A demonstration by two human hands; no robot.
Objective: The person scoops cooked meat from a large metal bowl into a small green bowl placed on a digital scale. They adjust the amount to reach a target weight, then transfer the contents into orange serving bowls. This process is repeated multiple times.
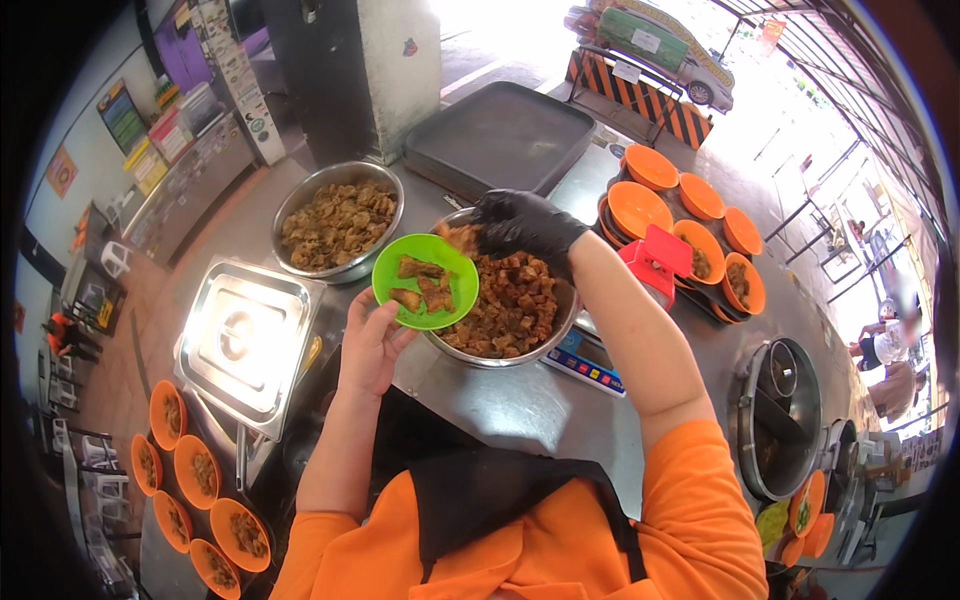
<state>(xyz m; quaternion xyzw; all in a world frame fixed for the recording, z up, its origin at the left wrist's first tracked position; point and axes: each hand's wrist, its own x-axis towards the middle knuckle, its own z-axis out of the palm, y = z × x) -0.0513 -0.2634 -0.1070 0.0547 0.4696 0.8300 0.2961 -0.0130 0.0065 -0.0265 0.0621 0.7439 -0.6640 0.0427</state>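
Bare, my left hand (375, 337) grips the rim of a small green bowl (385, 264) that has several browned meat pieces (431, 289) in it. My right hand (517, 225) wears a black glove and pinches some reddish-brown meat (459, 238) just above the green bowl's upper right edge. Beneath both hands stands a large steel bowl (566, 319) heaped with chopped browned meat (510, 315). The green bowl overlaps its left side. The gloved fingertips are partly hidden behind the glove's back.
A second steel bowl (400, 180) of fried pieces stands at the left. Behind are stacked dark trays (502, 135). A digital scale (585, 364), a red plastic item (656, 259) and orange bowls (637, 208) lie right. A lidded steel pan (240, 337) and filled orange bowls (196, 472) sit left.
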